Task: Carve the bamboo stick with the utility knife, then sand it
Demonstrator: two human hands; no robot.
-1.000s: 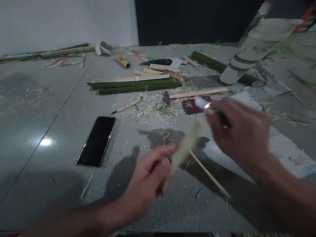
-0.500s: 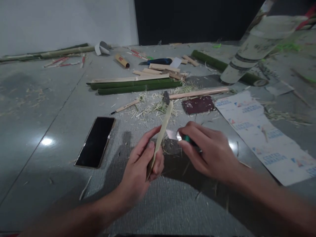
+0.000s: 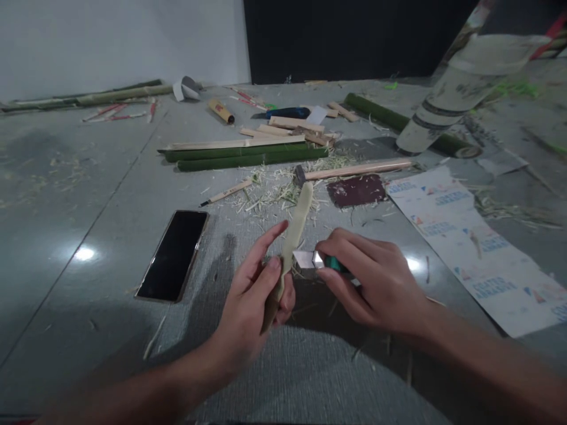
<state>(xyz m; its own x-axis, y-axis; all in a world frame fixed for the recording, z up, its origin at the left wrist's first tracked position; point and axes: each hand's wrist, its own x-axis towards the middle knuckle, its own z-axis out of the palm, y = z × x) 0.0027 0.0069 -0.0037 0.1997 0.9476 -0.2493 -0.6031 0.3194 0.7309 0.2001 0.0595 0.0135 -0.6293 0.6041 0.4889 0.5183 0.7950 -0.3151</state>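
My left hand [image 3: 257,301] grips the lower end of a pale bamboo strip [image 3: 296,227], which points up and away from me. My right hand [image 3: 376,283] holds a utility knife [image 3: 316,260] with a green handle. Its short silver blade rests against the right edge of the strip, just above my left thumb. Both hands hover low over the grey floor [image 3: 110,236], close to me.
A black phone [image 3: 173,254] lies on the floor to the left. Beyond the hands are bamboo shavings [image 3: 274,189], a hammer [image 3: 349,171], a dark sandpaper sheet [image 3: 357,190], split green bamboo poles [image 3: 248,154], wooden slats [image 3: 292,125], a pencil [image 3: 225,192]. Printed paper [image 3: 478,242] lies right.
A second ago my right hand was raised to the right, blurred. It came down and left, bringing the knife blade against the strip, which my left hand now holds steady and upright.
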